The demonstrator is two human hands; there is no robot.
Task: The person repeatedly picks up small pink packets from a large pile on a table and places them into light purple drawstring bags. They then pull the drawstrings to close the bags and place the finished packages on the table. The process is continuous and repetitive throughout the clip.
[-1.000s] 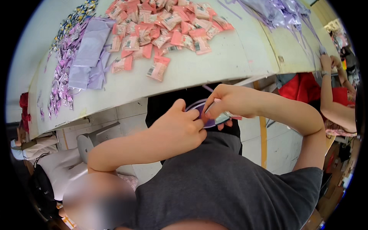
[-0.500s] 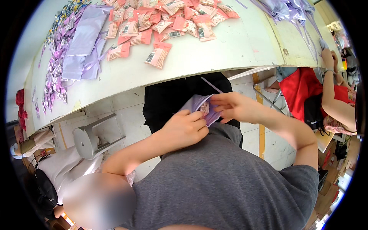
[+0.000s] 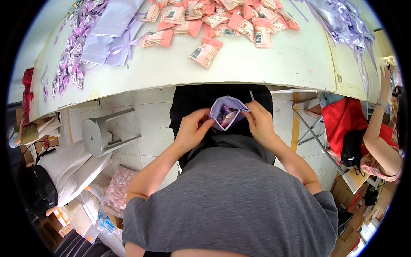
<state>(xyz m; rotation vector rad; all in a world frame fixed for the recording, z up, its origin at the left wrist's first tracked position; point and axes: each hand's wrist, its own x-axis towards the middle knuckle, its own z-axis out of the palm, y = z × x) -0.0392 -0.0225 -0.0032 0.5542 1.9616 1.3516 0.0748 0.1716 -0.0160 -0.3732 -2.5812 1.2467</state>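
Note:
Between my hands, above my lap, a lavender satin pouch (image 3: 231, 103) is held with its mouth spread wide. Inside it lie a pink wrapped packet (image 3: 230, 117) and some small purple wrapped pieces (image 3: 221, 118). My left hand (image 3: 193, 127) pinches the left side of the rim between thumb and fingers. On the opposite side, my right hand (image 3: 259, 121) grips the rim the same way. A thin ribbon end sticks up beside the right fingers. The bottom of the pouch is hidden.
Across the white table (image 3: 162, 77) lie a heap of pink packets (image 3: 205, 52), flat lavender pouches (image 3: 102, 48), small purple wrapped pieces (image 3: 68, 64) and more lavender pouches (image 3: 342, 21). A grey stool (image 3: 95, 137) stands left. Co-workers sit at both sides, one beside red cloth (image 3: 342, 120).
My right hand has come off the pouch's inside and now grips its right rim. My left hand moved to the left rim. The pouch mouth now opens wider, and my view has shifted.

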